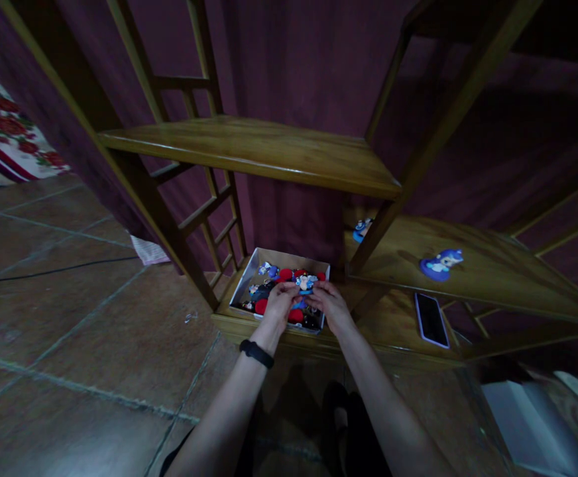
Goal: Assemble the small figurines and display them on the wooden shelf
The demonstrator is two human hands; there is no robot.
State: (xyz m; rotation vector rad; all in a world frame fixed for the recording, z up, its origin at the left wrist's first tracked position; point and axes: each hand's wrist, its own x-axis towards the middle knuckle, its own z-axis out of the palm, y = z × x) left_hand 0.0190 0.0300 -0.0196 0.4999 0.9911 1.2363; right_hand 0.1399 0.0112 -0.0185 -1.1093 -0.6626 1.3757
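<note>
Between my two hands is a small figurine [305, 283] in blue and white on a blue base. My left hand [282, 298], with a black band on its wrist, pinches it from the left. My right hand [329, 301] has its fingers closed at its right side. Just below them lies an open cardboard box [243, 279] on the low shelf. Several more figurines in red, black, blue and purple fill it, partly covered by my hands.
On the right shelf [393, 255] stand a purple-based figurine [441, 265] and a blue-based figurine [362, 229], half behind a post. A phone [431, 320] lies lower right. An upper wooden shelf [269, 149] overhangs the box. A pale box [530, 421] rests on the floor.
</note>
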